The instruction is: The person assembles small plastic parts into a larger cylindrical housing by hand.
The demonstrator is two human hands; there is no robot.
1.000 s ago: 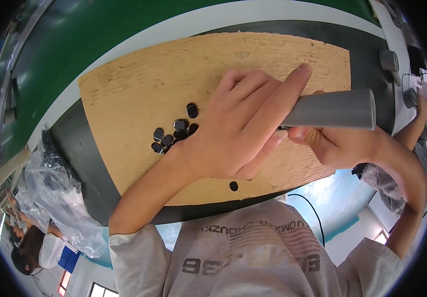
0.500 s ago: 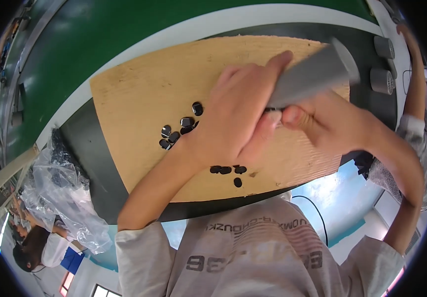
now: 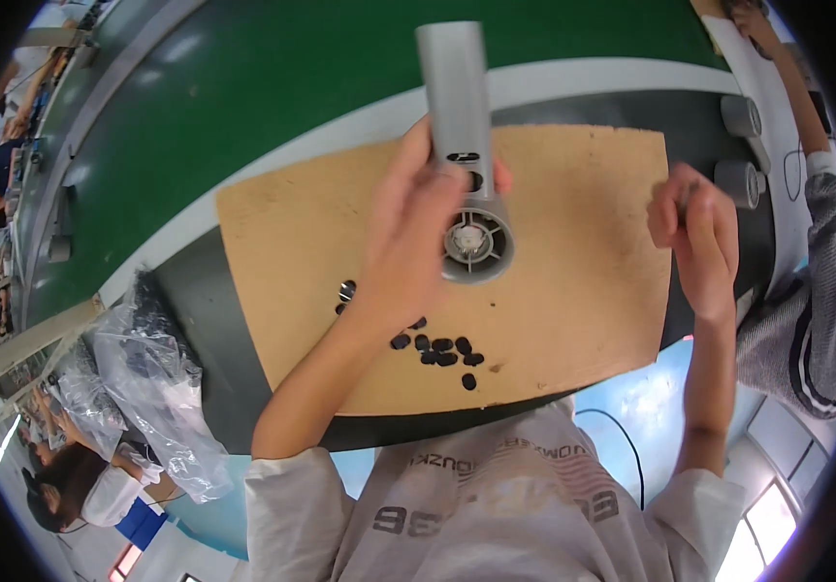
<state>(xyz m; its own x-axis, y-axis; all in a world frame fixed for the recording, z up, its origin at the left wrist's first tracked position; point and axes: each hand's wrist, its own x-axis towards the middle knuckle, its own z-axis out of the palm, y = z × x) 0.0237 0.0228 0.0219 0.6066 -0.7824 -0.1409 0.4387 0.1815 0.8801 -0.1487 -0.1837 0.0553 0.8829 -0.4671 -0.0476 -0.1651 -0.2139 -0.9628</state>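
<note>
My left hand (image 3: 416,228) is closed round the handle of a grey hair dryer (image 3: 460,87), held above the cardboard with the handle's end pointing away from me. Two dark oval slots show on the handle, and the round end with its spoked grille faces up. To the right, my right hand (image 3: 699,233) is raised over the cardboard's edge, away from the dryer. Its fingers are curled and pinched together; what is in them, if anything, is hidden. Several small black oval pieces (image 3: 442,344) lie on the cardboard near my left forearm, which partly covers the group.
The brown cardboard sheet (image 3: 583,281) lies on a dark table. Two more grey cylindrical parts (image 3: 736,184) stand at its right. Clear plastic bags (image 3: 151,378) hang at the left. Beyond the table runs a green surface (image 3: 292,78). Another person's arm (image 3: 796,92) reaches in at far right.
My right hand has let go of the dryer and moved right. The dryer has turned from slanting right to pointing away, its grille now showing. More black pieces are visible near my forearm.
</note>
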